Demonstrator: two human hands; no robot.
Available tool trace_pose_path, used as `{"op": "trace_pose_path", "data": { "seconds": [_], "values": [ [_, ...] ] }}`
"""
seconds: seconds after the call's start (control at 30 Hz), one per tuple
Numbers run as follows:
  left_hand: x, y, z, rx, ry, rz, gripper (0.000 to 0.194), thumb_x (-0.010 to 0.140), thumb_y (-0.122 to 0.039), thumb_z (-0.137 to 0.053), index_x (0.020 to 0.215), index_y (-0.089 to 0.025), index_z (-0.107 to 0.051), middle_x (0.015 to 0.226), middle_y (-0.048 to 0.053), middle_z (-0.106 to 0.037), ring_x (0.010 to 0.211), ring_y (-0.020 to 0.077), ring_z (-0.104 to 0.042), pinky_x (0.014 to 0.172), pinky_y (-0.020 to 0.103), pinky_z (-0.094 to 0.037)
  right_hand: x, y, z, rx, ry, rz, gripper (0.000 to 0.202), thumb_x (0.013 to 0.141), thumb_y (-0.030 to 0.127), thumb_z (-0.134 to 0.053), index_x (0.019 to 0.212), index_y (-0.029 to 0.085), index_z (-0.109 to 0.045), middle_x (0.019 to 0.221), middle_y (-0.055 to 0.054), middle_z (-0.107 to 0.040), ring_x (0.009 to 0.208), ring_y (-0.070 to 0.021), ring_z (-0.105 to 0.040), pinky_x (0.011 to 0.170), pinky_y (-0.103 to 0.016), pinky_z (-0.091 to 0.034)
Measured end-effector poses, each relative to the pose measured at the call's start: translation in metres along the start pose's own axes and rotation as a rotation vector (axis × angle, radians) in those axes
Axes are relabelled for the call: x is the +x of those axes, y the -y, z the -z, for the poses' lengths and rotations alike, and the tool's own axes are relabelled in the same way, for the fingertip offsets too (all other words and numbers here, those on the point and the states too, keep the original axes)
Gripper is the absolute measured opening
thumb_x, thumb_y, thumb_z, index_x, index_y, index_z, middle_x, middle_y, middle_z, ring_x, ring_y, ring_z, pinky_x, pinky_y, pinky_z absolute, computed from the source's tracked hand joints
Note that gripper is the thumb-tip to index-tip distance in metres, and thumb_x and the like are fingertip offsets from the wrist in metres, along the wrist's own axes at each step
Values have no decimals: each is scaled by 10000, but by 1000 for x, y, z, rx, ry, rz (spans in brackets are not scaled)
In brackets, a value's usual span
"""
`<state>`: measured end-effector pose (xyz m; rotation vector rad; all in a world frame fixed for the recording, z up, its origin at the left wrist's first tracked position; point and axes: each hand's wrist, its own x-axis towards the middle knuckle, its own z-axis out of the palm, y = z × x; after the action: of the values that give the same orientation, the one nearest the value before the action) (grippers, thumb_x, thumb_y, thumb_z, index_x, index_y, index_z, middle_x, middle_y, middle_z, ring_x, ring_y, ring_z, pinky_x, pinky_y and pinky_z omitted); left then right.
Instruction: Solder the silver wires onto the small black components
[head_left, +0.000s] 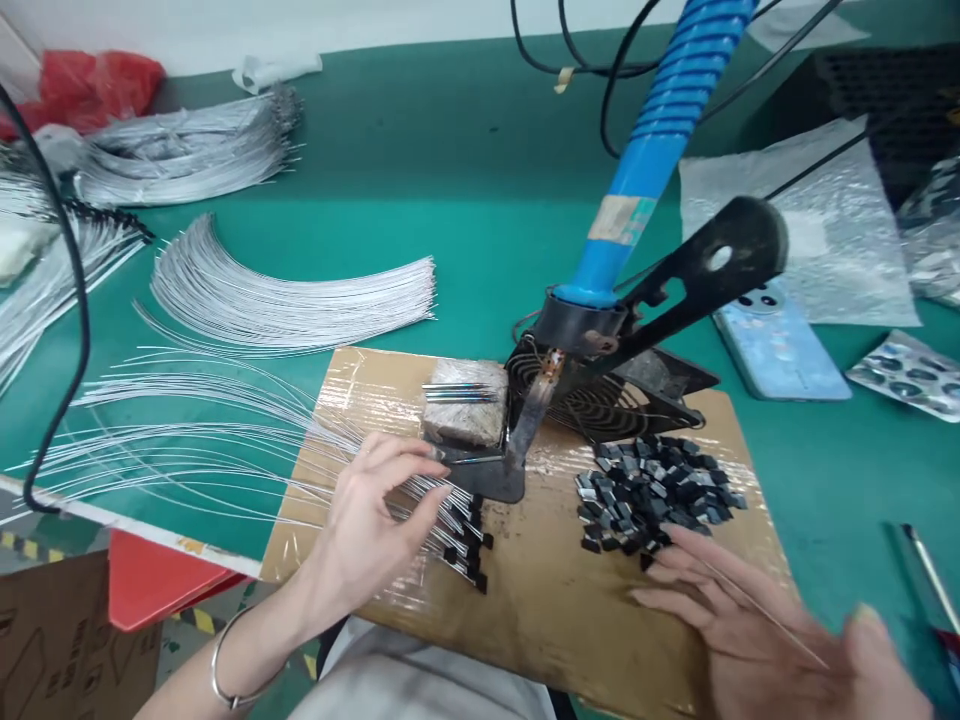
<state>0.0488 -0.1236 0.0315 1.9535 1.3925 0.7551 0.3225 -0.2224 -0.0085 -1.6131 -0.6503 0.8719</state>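
Observation:
My left hand (379, 510) is over a bunch of thin white wires (300, 435), thumb and index fingertips slightly apart. Black end pieces (469, 545) sit on the wires' right ends, just below the thumb. Close to the index fingertip, a short shiny rod (480, 460) lies by the tip of a blue-handled soldering iron (637, 180). My right hand (757, 620), partly blurred, has a thin stick (765, 608) across its fingers. Its fingertips reach the lower edge of a pile of small black pieces (652, 490).
A worn block (465, 400) with thin metal rods on top stands beside the iron's stand, before a black fan (600, 400). Cardboard (555, 610) covers the work area. Wire bundles (300, 300) lie left. A blue phone (784, 345) and pen (930, 575) lie right.

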Motion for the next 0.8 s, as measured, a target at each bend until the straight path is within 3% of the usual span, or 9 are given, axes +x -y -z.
{"op": "trace_pose_path", "data": {
  "seconds": [0.07,0.13,0.23,0.27,0.33,0.47,0.57,0.7,0.8],
  "values": [
    [3,5,9,78,-60,-40,87,932,-206,-694,937,-218,-780,1025,69,-774,996,241,-691,903,403,-537,1,-14,-1,98,-45,-66,616,977,628,-408,779,260,-861,725,-184,-769,648,-318,-746,591,-528,-603],
    [15,15,21,230,-135,-100,111,965,-210,-650,943,-209,-759,1016,70,-775,985,242,-695,921,401,-533,3,-28,-4,136,-103,-30,628,971,641,-416,773,219,-836,720,-144,-779,637,-309,-741,630,-524,-601],
    [48,43,42,653,-144,-179,221,1018,-214,-518,1114,-191,-716,1159,126,-745,1083,298,-660,964,454,-503,8,-43,-5,149,-64,22,657,1012,604,-346,806,191,-813,725,-121,-789,625,-297,-738,615,-484,-593],
    [61,55,48,700,-132,-175,247,1013,-196,-498,1148,-174,-703,1223,161,-721,1116,327,-640,975,486,-481,10,-46,-4,160,-37,33,650,1016,597,-347,805,191,-810,721,-121,-789,613,-297,-738,599,-477,-594],
    [88,76,58,731,-85,-185,245,977,-160,-496,1111,-166,-702,1210,182,-711,1095,344,-631,963,498,-463,11,-49,-3,165,-8,77,612,1003,601,-396,777,199,-799,697,-117,-785,570,-294,-727,560,-467,-588],
    [121,102,68,725,-7,-204,252,886,-50,-472,848,-184,-682,932,164,-720,914,312,-647,922,468,-457,6,-45,-7,147,-88,121,532,1018,540,-452,759,215,-784,690,-81,-790,554,-261,-709,567,-430,-559],
    [123,105,72,681,-40,-192,233,904,-76,-477,836,-185,-671,897,152,-723,900,301,-663,937,457,-458,3,-41,-12,152,-119,94,516,1034,510,-447,775,214,-782,712,-69,-793,571,-248,-704,595,-427,-543],
    [114,100,81,566,-177,-146,201,985,-217,-501,988,-178,-698,1031,126,-771,980,278,-705,930,407,-497,4,-35,-16,125,-150,40,502,968,590,-518,689,270,-786,671,-103,-766,530,-274,-685,591,-492,-526],
    [110,96,89,451,-260,-108,193,980,-287,-559,967,-193,-726,998,73,-803,935,235,-741,887,339,-536,2,-30,-18,85,-170,-7,458,938,593,-570,647,320,-794,693,-140,-751,551,-293,-691,623,-552,-527]
  ]
}}
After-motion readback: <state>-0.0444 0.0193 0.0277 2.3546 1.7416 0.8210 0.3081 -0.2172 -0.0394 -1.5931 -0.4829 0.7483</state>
